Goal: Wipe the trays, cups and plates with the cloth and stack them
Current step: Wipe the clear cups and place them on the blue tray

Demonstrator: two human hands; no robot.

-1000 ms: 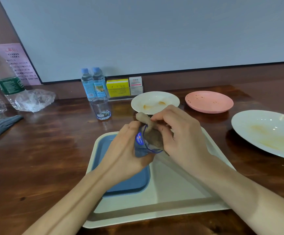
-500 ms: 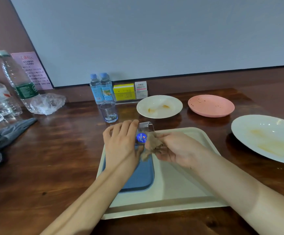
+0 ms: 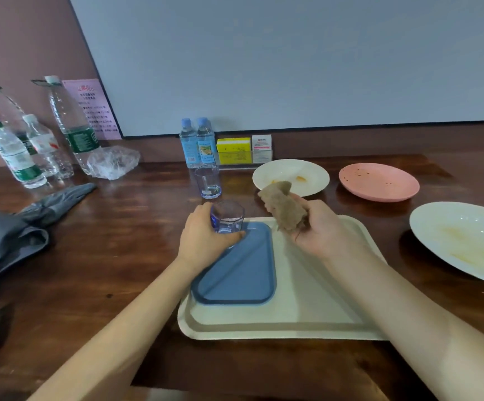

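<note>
A glass cup [image 3: 227, 218] is gripped upright by the left hand [image 3: 203, 241], whose fingers are curled round its side, at the far left corner of the blue tray [image 3: 243, 273]. The brown cloth [image 3: 284, 209] is held bunched in the right hand [image 3: 322, 230], near the cup but apart from it. A 2nd cup [image 3: 208, 182] stands upright just beyond the left hand, which is nearer to it. This cup is probably to be taken next.

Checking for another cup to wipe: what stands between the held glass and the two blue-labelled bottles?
A second clear glass, upright on the table, in the head view.
</note>
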